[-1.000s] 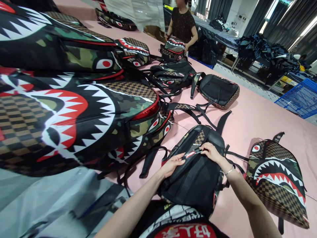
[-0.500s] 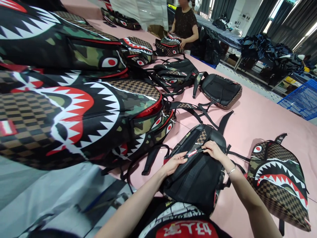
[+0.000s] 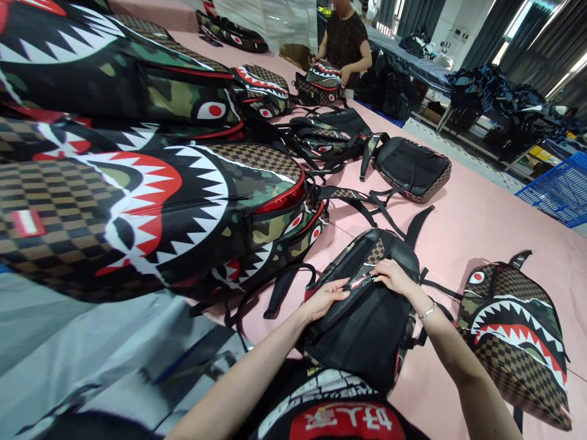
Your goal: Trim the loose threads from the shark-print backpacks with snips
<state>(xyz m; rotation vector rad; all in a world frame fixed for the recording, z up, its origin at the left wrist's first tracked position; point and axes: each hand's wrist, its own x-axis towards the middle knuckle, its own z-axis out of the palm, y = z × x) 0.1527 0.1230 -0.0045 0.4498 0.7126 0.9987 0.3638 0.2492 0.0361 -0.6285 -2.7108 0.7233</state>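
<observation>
A black backpack point(image 3: 373, 333) lies back side up in front of me, close against my body. Across it runs one of its shoulder straps point(image 3: 331, 318), which bears a small red-and-white label point(image 3: 361, 281) with a glossy surface. My left hand point(image 3: 326, 297) is closed on the strap, thumb on top, at the label's left end. At the label's other end, my right hand point(image 3: 393, 275) pinches the strap beside a small dark fitting too small to make out. A patch of brown checks and camouflage shows on the strap above the right hand.
Large shark-print backpacks point(image 3: 183, 208) are piled at the left. Another shark-print backpack point(image 3: 516, 333) lies at the right, and a black one point(image 3: 413, 168) farther back on the pink table point(image 3: 495, 214). A co-worker point(image 3: 346, 46) handles a bag at the far edge. A blue crate point(image 3: 557, 189) stands at right.
The view has shifted slightly, so the piled bags sit a little farther right. Both hands keep their hold on the strap, with hardly any movement.
</observation>
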